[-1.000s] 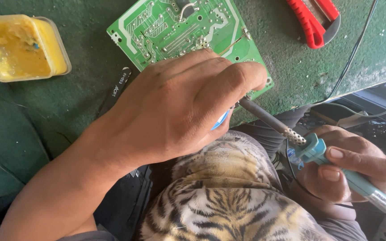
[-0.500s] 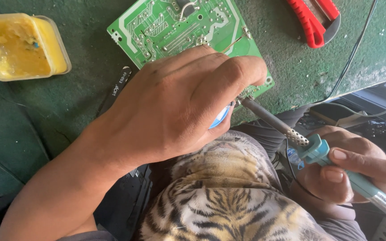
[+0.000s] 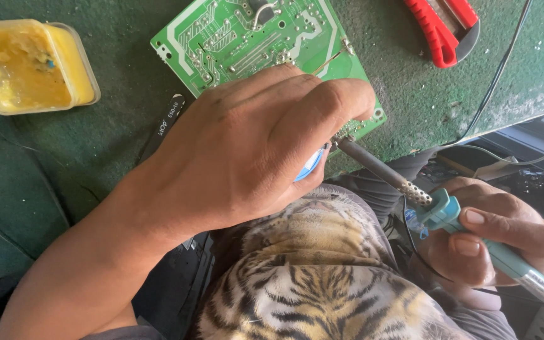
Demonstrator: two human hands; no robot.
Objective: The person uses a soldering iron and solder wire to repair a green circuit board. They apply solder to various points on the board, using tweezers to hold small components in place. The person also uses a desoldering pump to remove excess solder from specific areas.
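A green circuit board (image 3: 247,44) lies solder side up on the green bench top. My left hand (image 3: 259,145) rests over its near corner, fingers curled around a small blue and white object (image 3: 310,165), with a thin wire (image 3: 325,63) sticking out past the fingertips. My right hand (image 3: 492,236) grips the light blue handle of a soldering iron (image 3: 410,189). The iron's metal barrel slants up to the left and its tip sits at the board's near edge, just beside my left knuckles.
A clear tub of yellow paste (image 3: 29,66) stands at the far left. A red utility knife (image 3: 442,28) lies at the top right, with a black cable (image 3: 498,75) running past it. Black tweezers (image 3: 165,123) lie by my left wrist. Tiger-print cloth (image 3: 310,271) covers my lap.
The soldering iron tip has stayed at the board's edge. My left hand has shifted only slightly over the board corner.
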